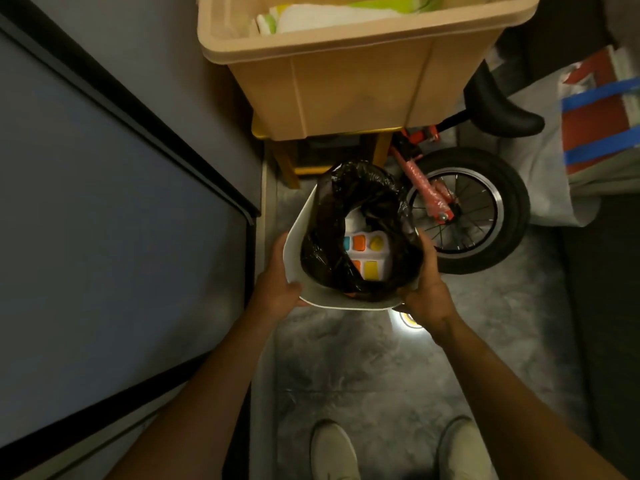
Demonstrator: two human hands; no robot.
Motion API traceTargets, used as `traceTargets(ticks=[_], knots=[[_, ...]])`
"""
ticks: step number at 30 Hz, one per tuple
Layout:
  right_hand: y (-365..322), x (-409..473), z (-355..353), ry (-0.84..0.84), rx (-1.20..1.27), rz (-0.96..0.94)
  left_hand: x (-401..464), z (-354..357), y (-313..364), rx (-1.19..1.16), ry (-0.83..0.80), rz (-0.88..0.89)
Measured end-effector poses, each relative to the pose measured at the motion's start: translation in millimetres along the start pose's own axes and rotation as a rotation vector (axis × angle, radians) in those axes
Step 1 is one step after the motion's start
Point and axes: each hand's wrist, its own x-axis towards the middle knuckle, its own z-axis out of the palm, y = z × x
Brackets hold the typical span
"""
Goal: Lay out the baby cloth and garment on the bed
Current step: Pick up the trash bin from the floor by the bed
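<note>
I hold a smooth white bin (294, 244) between both palms: my left hand (282, 284) is wrapped on its wall at nine o'clock, my right hand (424, 292) on its rim at three. A crinkled, glossy black liner (322, 258) sags inside it, and down in the liner sits a white plastic toy (367, 252) with rounded orange, yellow and blue buttons. At twelve o'clock a matte tan plastic tub (346, 88) with a thick rolled rim holds folded white and lime-green cloth (311, 17); I cannot tell whether that is the baby cloth. At two o'clock a small bicycle (474, 206) with a spoked wheel stands just beside the bin. A dark-framed flat panel (104, 202) closes the nine o'clock side, leaving a narrow strip of mottled grey floor (363, 368) where my pale shoes (332, 448) stand.
</note>
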Motion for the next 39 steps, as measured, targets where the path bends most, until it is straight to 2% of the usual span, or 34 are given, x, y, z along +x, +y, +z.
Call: traceTargets(ticks=[3,8,12,16,19,25,32,39], knots=[[10.5,-24.3,-2.0,0.054,0.021,0.01,-21.4,9.6,1.2,0.052,0.007,0.021],[16.7,-71.2,-15.8,0.098,0.108,0.017,-65.8,27.4,16.3,0.053,-0.103,0.102],[23.6,-119.4,-46.2,0.166,0.109,0.066,-90.7,57.2,37.0,0.121,-0.123,0.118],[25.0,-164.7,-91.7,0.27,0.162,0.147,-102.1,100.0,62.0,0.167,-0.231,0.111],[31.1,-198.8,-127.9,0.375,0.196,0.159,-108.4,140.7,81.2,0.279,-0.274,0.173],[64.4,-246.5,-198.7,0.565,0.249,0.262,-120.0,237.0,117.6,0.267,-0.474,0.342],[131.3,-277.9,-238.7,0.671,0.324,0.317,-132.6,325.1,112.7,0.375,-0.55,0.325],[187.6,-288.9,-245.0,0.655,0.387,0.352,-138.5,367.5,73.2,0.379,-0.588,0.2]])
